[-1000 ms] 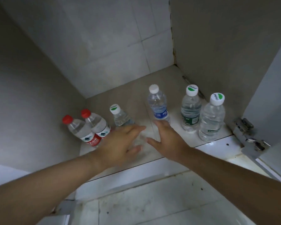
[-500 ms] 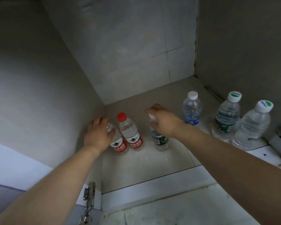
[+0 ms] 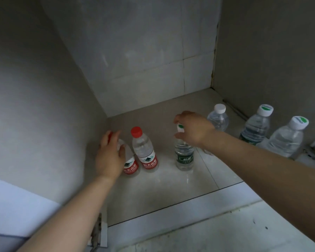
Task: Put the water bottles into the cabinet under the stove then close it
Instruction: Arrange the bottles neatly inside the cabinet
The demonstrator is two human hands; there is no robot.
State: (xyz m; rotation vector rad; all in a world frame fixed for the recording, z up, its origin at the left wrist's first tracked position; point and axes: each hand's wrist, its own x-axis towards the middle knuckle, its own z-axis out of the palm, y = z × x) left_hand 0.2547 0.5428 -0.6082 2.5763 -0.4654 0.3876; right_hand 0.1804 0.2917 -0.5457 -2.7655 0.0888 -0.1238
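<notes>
Several water bottles stand on the cabinet floor (image 3: 171, 190). My left hand (image 3: 109, 155) wraps the red-capped bottle (image 3: 130, 165) by the left wall; its cap is mostly hidden. A second red-capped bottle (image 3: 144, 150) stands upright right beside it. My right hand (image 3: 193, 130) pinches the cap of a green-labelled bottle (image 3: 184, 157) in the middle. Behind that hand is a white-capped bottle (image 3: 218, 117). Two green-logo bottles (image 3: 256, 126) (image 3: 287, 139) stand along the right wall.
The cabinet has a tiled back wall (image 3: 144, 60), a grey left wall (image 3: 35, 106) and a grey right wall (image 3: 271, 51). A white sill (image 3: 180, 213) runs along the front, with a door hinge (image 3: 98, 231) at lower left and pale floor tiles (image 3: 225, 237) below.
Both hands moved left from the floor's front middle onto bottles: the left onto the leftmost red-capped bottle, the right onto the green-labelled bottle's cap. The view shifted closer and to the left.
</notes>
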